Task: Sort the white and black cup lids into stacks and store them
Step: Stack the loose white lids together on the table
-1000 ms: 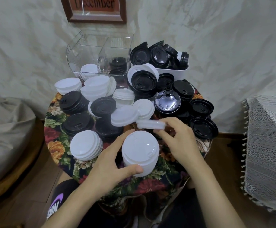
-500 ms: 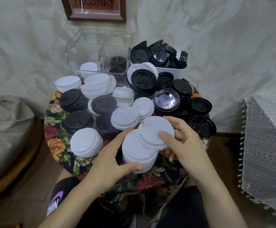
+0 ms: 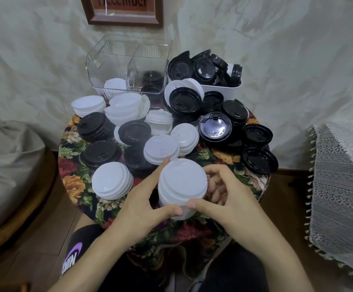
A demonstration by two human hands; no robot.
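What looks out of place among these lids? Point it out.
One white lid stands on edge behind a tilted black lid, in front of the white bin: mixed, not stacked. A second white lid pokes out from under a black stack left of centre.

This looks like a lived-in room of a home, not a workplace. The small round table (image 3: 72, 148) wears a floral tapestry cloth. A wood-framed sign (image 3: 125, 17) reading "December" hangs on the far textured wall (image 3: 297, 60). A fringed lace cloth (image 3: 339, 175) drapes furniture on the right, a soft grey cushion (image 3: 9, 161) slumps on the left, and the floor (image 3: 45, 239) is wooden.
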